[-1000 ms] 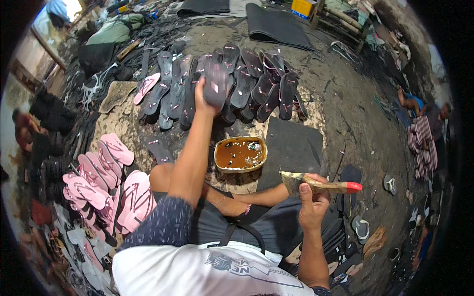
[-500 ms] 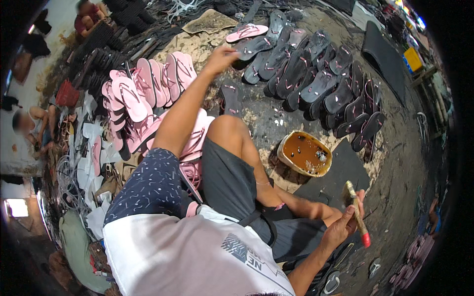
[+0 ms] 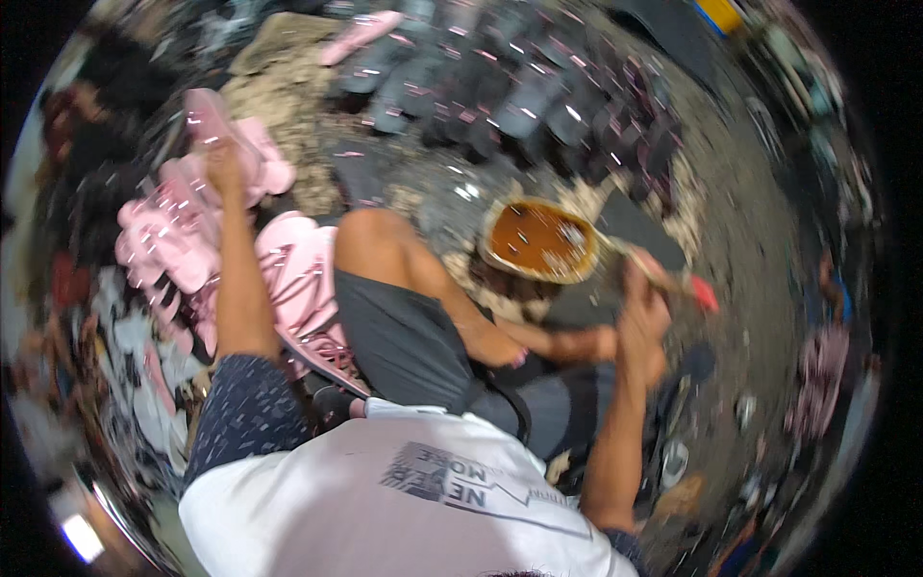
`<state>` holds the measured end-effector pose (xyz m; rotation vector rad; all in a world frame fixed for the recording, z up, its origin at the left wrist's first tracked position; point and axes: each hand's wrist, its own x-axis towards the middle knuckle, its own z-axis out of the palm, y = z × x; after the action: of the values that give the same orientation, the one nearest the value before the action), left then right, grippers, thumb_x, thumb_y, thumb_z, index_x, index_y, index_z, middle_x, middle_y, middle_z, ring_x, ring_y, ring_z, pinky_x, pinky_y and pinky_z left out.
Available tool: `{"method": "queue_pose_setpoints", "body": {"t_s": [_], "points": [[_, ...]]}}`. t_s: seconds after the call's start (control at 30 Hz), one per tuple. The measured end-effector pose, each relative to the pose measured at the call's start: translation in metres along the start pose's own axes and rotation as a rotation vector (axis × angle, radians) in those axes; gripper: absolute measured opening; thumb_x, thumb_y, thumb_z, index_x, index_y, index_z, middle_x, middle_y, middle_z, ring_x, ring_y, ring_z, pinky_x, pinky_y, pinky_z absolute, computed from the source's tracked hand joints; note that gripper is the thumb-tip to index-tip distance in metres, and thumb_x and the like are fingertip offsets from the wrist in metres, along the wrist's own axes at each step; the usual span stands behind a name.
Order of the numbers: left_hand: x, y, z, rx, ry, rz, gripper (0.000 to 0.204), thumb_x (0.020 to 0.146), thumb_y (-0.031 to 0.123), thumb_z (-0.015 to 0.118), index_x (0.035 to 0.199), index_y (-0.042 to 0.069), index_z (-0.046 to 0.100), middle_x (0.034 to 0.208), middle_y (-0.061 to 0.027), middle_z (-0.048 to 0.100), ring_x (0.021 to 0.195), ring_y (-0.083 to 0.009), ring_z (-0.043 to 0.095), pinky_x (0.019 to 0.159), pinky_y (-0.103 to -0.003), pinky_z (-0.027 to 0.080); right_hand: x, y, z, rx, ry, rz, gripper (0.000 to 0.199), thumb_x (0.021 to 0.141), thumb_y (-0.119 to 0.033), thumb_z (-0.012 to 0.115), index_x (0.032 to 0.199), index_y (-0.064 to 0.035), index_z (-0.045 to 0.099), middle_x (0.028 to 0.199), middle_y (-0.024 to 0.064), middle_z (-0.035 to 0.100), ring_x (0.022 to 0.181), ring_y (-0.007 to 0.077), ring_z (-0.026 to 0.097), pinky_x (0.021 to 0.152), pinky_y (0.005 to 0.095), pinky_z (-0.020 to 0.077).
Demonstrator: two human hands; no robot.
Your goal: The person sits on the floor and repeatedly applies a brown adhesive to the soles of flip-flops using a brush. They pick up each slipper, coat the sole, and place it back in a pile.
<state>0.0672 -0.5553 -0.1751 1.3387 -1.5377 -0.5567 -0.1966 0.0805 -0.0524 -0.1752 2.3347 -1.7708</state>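
Note:
My left hand [image 3: 225,163] is at the far end of the pink pile on the left, closed on the lower part of a pink flip-flop [image 3: 207,113]; motion blurs its fingers. Several other pink flip-flops [image 3: 288,252] lie stacked beside that forearm. In my right hand [image 3: 646,298] is a brush with a red-ended handle [image 3: 704,292]. The brush's other end points at the right rim of a tub [image 3: 492,258] of brown liquid [image 3: 535,240]. Blur hides whether the bristles touch the tub.
Rows of dark flip-flops [image 3: 529,101] spread across the ground at the far side. One pink flip-flop [image 3: 360,37] lies at their left end. A dark flat sheet [image 3: 639,226] is beside the tub. Scraps [image 3: 159,409] litter the left, and a yellow object [image 3: 719,13] stands far right.
My left hand has moved left from the dark flip-flops to the pink pile and taken hold of a pink flip-flop. My right hand has carried the brush up towards the tub. The view has shifted.

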Motion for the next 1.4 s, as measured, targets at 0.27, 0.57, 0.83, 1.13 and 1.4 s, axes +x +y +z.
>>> {"method": "queue_pose_setpoints", "body": {"t_s": [0.27,0.57,0.83,1.13,1.4], "points": [[-0.182,0.18,-0.114,0.097,-0.902,0.131,0.048,0.097,0.016,0.066,0.141,0.0,0.055,0.137,-0.0126,0.059,0.117,-0.0203,0.061,0.096,-0.03,0.049,0.063,0.059,0.074,-0.758,-0.361,-0.496,0.026,0.091,-0.017,0.075,0.114,-0.0033,0.071,0.107,0.0131,0.075,0.1,0.02,0.071,0.086,0.0343,0.0553],[-0.229,0.211,-0.103,0.074,-1.005,0.436,0.056,0.094,0.021,0.072,0.143,0.001,0.054,0.141,-0.0202,0.058,0.132,-0.0259,0.053,0.111,-0.037,0.039,0.059,0.087,-0.063,-0.671,-0.225,-0.543,0.027,0.094,-0.016,0.074,0.115,-0.0006,0.069,0.108,0.0052,0.073,0.1,0.0131,0.068,0.09,0.03,0.0531],[-0.348,0.276,-0.058,-1.11,-1.44,-0.644,0.063,0.107,0.044,0.044,0.16,0.02,0.021,0.147,-0.013,0.047,0.106,-0.025,0.067,0.074,-0.037,0.062,0.009,-0.072,0.021,0.366,-0.087,-0.288,0.026,0.097,-0.022,0.071,0.114,-0.0022,0.067,0.105,0.0074,0.071,0.094,0.016,0.067,0.084,0.0326,0.0541],[-0.368,0.285,-0.051,-1.588,-1.514,-1.073,0.054,0.107,0.047,0.039,0.131,0.004,0.06,0.118,-0.0169,0.069,0.096,-0.0275,0.071,0.076,-0.04,0.063,-0.046,-0.044,0.054,0.468,-0.319,-0.507,0.027,0.09,-0.011,0.072,0.115,-0.0032,0.065,0.106,0.013,0.069,0.101,0.0266,0.067,0.093,0.0394,0.0497],[-0.38,0.275,-0.07,-1.407,-1.415,-0.968,0.053,0.109,0.037,0.038,0.158,0.02,0.029,0.155,-0.016,0.041,0.131,-0.036,0.054,0.104,-0.05,0.052,0.009,-0.078,0.028,0.448,-0.11,-0.446,0.029,0.098,-0.023,0.068,0.116,-0.0003,0.065,0.112,0.0079,0.069,0.101,0.0137,0.064,0.088,0.0303,0.0522]]}}
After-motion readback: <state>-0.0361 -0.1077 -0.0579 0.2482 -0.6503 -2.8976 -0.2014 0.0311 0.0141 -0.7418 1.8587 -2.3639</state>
